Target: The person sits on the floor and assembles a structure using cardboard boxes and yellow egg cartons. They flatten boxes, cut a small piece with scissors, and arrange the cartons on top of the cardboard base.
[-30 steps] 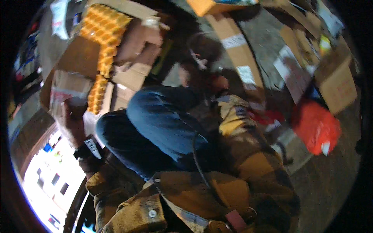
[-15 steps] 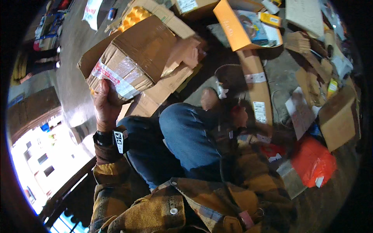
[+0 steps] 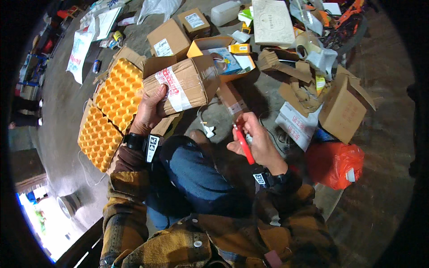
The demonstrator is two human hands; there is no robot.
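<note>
My left hand [image 3: 149, 111] grips the near end of a brown cardboard box [image 3: 187, 85] sealed with red-and-white tape, holding it up in front of me. My right hand [image 3: 257, 140] is closed around a thin red tool [image 3: 243, 143], held a little to the right of and below the box, its tip pointing up toward the box. Both wrists wear dark bands with tags. My blue-trousered knees [image 3: 196, 174] lie under the hands.
Two orange moulded trays [image 3: 111, 111] lie on the floor to the left. Opened cardboard boxes [image 3: 344, 107], scraps, a yellow box [image 3: 223, 56] and a white carton [image 3: 272, 22] are scattered ahead and right. A red plastic bag [image 3: 335, 163] sits at the right.
The view has swung as my head turned. My left hand has brought the taped box toward the middle, and my right hand with the red tool has come into view.
</note>
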